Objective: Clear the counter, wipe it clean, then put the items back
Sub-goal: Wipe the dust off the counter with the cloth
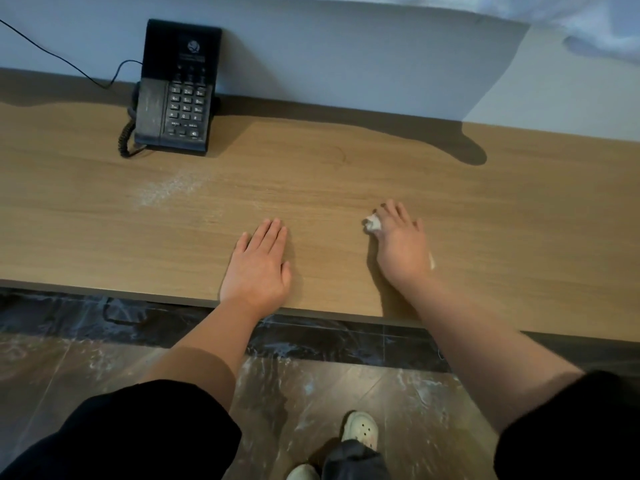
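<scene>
A wooden counter runs across the view. A black desk phone with a coiled cord stands at its back left against the wall. White dust streaks the wood in front of the phone. My left hand lies flat on the counter near the front edge, fingers straight. My right hand presses a small crumpled white tissue onto the wood, with the fingers spread over it; a bit of white also shows at the hand's right edge.
A thin black cable runs from the phone up the pale wall at the left. White bedding shows at the top right. Below the counter's front edge lies a dark, dusty tiled floor with my light shoes.
</scene>
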{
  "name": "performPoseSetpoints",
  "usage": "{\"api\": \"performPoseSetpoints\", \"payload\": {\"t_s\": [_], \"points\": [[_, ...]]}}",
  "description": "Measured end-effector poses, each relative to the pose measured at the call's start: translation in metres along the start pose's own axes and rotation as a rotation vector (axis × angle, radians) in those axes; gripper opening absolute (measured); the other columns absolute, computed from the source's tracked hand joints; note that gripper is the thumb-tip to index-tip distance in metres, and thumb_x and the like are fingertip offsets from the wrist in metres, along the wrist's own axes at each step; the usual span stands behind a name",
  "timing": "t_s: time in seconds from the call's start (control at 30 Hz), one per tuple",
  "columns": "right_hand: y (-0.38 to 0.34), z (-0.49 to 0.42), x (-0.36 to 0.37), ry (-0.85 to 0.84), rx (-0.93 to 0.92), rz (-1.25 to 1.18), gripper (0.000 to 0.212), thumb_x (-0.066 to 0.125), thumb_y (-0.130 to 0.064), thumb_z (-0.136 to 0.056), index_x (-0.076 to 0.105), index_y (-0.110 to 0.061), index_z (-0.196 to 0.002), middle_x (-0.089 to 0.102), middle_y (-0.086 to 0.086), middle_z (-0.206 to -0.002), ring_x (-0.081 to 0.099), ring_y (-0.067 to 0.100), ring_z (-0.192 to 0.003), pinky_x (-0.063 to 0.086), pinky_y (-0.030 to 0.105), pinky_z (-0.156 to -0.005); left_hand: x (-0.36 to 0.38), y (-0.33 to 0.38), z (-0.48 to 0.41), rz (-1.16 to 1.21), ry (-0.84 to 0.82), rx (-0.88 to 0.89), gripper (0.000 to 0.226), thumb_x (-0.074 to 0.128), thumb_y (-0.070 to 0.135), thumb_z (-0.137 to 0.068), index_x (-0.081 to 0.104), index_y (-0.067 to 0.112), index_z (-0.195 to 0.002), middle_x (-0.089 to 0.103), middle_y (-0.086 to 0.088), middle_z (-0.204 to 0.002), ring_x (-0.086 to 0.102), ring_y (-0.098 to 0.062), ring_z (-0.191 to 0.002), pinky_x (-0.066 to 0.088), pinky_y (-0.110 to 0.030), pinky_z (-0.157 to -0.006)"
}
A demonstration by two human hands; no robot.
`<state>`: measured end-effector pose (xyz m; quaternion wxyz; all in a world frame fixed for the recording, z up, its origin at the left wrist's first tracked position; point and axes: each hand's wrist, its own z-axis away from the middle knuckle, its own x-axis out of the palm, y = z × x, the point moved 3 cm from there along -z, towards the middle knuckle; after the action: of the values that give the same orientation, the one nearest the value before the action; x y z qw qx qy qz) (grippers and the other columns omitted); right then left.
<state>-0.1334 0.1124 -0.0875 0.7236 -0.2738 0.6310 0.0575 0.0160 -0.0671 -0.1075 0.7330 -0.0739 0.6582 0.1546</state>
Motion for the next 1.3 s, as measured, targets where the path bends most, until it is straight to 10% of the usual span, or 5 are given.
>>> {"api": "performPoseSetpoints", "payload": {"t_s": [0.2, 0.33, 0.6, 1.03, 1.3], "points": [[-0.051, 0.046, 0.027, -0.102, -0.289, -0.033, 0.045, 0.035, -0.025, -0.103, 0.032, -0.02, -0.148, 0.022, -0.003, -0.158, 0.014, 0.011, -0.147, 0.009, 0.036, -0.121, -0.002, 0.002, -0.001, 0.003, -0.004, -0.001, 0.063, 0.02, 0.038, -0.101, -0.003, 0.016, -0.155, -0.008, 0.0, -0.163, -0.011, -0.015, -0.149, -0.003, -0.04, -0.122], [-0.046, 0.033, 0.002, -0.024, -0.115, -0.339, 0.044, 0.04, -0.021, -0.101, 0.038, -0.021, -0.145, 0.025, -0.007, -0.156, 0.018, 0.009, -0.145, 0.012, 0.033, -0.12, -0.003, -0.001, 0.002, 0.043, 0.005, -0.007, 0.064, 0.021, 0.039, -0.102, -0.007, 0.015, -0.154, -0.014, 0.0, -0.162, -0.018, -0.014, -0.147, -0.01, -0.039, -0.119], [0.018, -0.087, -0.008, 0.134, 0.32, -0.039, 0.048, 0.036, -0.006, -0.099, 0.031, -0.005, -0.146, 0.022, 0.014, -0.158, 0.014, 0.029, -0.147, 0.013, 0.05, -0.119, -0.021, -0.043, -0.035, 0.131, 0.086, -0.099, 0.062, 0.024, 0.034, -0.103, -0.004, 0.016, -0.155, -0.011, 0.0, -0.162, -0.018, -0.011, -0.146, -0.011, -0.034, -0.118], [-0.082, -0.115, 0.027, -0.121, -0.394, 0.012, 0.062, 0.041, -0.002, -0.094, 0.02, -0.013, -0.152, 0.014, 0.004, -0.161, 0.009, 0.017, -0.148, 0.004, 0.033, -0.119, -0.022, -0.077, -0.115, 0.093, 0.055, -0.135, 0.063, 0.012, 0.04, -0.098, 0.0, 0.014, -0.155, -0.005, -0.001, -0.163, -0.012, -0.012, -0.148, -0.009, -0.033, -0.117], [0.011, -0.218, -0.022, 0.16, 0.206, -0.11, 0.029, 0.041, -0.001, -0.095, 0.053, 0.003, -0.121, 0.059, 0.024, -0.122, 0.053, 0.039, -0.117, 0.036, 0.05, -0.106, -0.022, -0.077, -0.119, 0.049, -0.016, -0.172, 0.062, 0.014, 0.041, -0.1, -0.006, 0.016, -0.154, -0.011, 0.003, -0.162, -0.011, -0.011, -0.148, -0.01, -0.032, -0.117]]}}
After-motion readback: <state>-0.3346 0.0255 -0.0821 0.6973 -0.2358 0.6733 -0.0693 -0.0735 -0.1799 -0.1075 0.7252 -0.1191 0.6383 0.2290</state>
